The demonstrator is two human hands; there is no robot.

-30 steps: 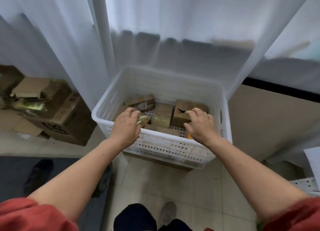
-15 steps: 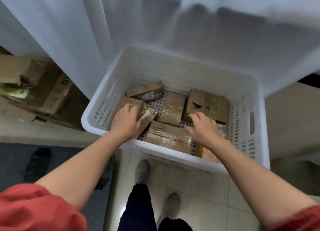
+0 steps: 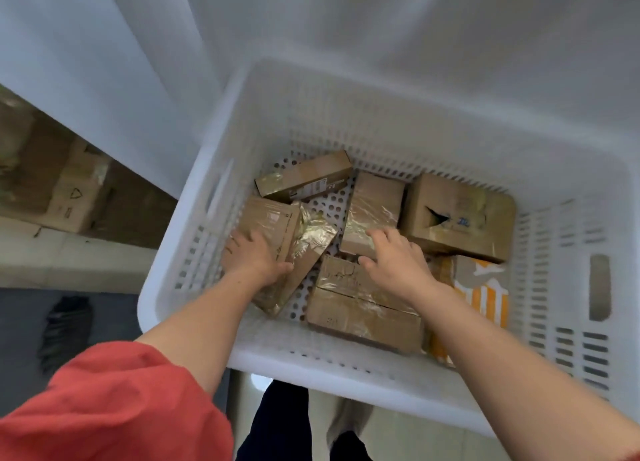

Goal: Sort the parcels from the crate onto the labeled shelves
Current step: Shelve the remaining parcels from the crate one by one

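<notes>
Hands now deeper in crate: left hand grips taped parcel at its near edge, right hand has shifted onto middle parcel, fingers spread flat; pick likely starting, nothing lifted.

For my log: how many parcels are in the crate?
6: slim box back left, flat parcel under left hand, taped box at right hand, torn box back right, long box front, orange parcel front right. Others possibly hidden.
</notes>
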